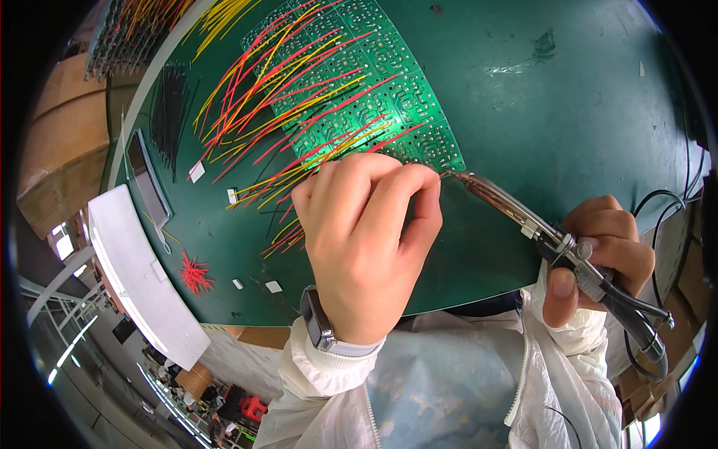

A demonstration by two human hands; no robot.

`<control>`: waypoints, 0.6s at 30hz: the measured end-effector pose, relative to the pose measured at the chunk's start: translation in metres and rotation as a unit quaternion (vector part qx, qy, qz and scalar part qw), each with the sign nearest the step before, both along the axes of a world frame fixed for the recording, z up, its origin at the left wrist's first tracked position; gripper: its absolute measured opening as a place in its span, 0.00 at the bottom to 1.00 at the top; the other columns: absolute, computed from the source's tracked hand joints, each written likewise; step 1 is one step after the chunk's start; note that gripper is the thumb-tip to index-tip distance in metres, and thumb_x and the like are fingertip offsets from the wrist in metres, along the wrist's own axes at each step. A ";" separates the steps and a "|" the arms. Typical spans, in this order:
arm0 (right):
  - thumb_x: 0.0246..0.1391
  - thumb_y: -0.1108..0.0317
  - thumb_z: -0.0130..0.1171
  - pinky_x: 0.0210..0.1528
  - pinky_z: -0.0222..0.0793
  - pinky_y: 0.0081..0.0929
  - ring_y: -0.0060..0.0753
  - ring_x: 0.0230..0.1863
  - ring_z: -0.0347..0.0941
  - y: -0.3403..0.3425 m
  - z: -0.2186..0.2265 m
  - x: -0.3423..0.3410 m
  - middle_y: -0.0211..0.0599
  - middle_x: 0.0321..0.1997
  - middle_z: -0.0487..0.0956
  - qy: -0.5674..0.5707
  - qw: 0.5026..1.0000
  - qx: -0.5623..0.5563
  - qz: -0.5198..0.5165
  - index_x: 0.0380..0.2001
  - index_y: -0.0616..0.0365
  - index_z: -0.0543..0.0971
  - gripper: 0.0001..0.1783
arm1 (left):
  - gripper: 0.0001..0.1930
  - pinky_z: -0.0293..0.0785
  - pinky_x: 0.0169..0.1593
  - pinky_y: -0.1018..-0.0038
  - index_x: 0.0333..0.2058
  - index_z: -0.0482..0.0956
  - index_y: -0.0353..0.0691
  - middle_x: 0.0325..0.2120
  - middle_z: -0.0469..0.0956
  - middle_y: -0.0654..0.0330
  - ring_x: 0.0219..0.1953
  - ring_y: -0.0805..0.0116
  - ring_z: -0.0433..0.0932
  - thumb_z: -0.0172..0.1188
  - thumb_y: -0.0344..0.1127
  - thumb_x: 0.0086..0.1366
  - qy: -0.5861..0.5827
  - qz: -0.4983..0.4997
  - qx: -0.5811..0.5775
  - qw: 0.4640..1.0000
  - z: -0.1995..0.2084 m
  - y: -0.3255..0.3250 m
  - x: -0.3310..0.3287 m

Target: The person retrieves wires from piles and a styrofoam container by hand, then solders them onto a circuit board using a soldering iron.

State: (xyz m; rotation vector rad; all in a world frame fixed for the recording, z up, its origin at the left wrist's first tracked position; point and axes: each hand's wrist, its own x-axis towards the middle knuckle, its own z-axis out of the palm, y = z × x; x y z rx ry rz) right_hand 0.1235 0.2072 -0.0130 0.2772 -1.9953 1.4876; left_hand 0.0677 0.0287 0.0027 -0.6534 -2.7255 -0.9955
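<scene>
My left hand (366,224), with a watch on its wrist, is closed in a pinch at the near edge of a green circuit board panel (404,82). A thin reddish wire end shows at its fingertips; the rest of that wire is hidden. Several red, yellow and black wires (299,97) stick out from the panel to the left, some passing behind my hand. Wrapped around the handle of a soldering iron (580,258) are the fingers of my right hand (613,247). The iron's metal tip points left and meets, or nearly meets, the wire end beside my left fingertips.
Black wires (172,112) and yellow wires (221,22) lie at the far left of the green table (523,97). A phone-like flat object (149,179), a red wire bundle (196,273) and small white pieces (273,286) lie nearer. Black cables (662,202) run along the right edge.
</scene>
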 end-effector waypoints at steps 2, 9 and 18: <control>0.36 0.68 0.64 0.16 0.58 0.21 0.26 0.15 0.61 0.000 0.000 -0.001 0.36 0.20 0.67 0.010 1.000 0.008 0.005 0.28 0.59 0.65 0.19 | 0.11 0.65 0.29 0.78 0.25 0.76 0.38 0.23 0.71 0.64 0.24 0.72 0.70 0.64 0.18 0.40 -0.003 0.004 -0.005 1.000 0.001 0.000 0.000; 0.34 0.71 0.61 0.14 0.58 0.19 0.25 0.14 0.61 -0.002 -0.002 -0.001 0.36 0.19 0.67 0.038 0.999 0.039 0.003 0.27 0.61 0.64 0.17 | 0.12 0.64 0.32 0.76 0.25 0.76 0.39 0.23 0.71 0.65 0.25 0.71 0.70 0.64 0.19 0.40 0.011 -0.002 -0.025 1.000 0.003 0.001 -0.001; 0.34 0.71 0.62 0.14 0.57 0.19 0.25 0.14 0.60 -0.002 -0.003 -0.001 0.36 0.18 0.66 0.049 0.998 0.038 0.002 0.27 0.60 0.64 0.18 | 0.12 0.62 0.33 0.75 0.25 0.76 0.40 0.23 0.71 0.66 0.25 0.71 0.70 0.65 0.20 0.39 0.020 0.000 -0.041 0.999 0.004 0.001 -0.001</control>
